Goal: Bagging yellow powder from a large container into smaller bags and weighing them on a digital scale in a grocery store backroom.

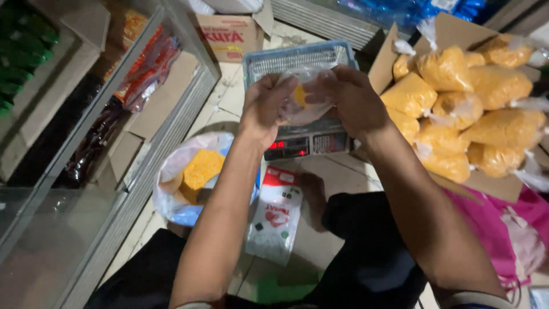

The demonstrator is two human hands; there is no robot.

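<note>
Plastic bag [309, 94], small and clear with some yellow crumbs inside, we hold above the scale [303, 140]; left hand [264, 109] and right hand [355, 100] pinch its mouth with closed fingers. We judge this the closing step; a tight knot comes next.

A clear bag [309, 97] sits between both hands; below them glows a red scale screen [287, 147]; right, yellow-filled bags [463, 109]; lower, a white-red pack [274, 214].

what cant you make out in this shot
- Head view: how full the small clear bag is; left hand and right hand cover it.
- Scale: red readout too small.
- Blue basket: inside hidden by bag and hands.
- Box of yellow bags: cut by right edge.
</note>
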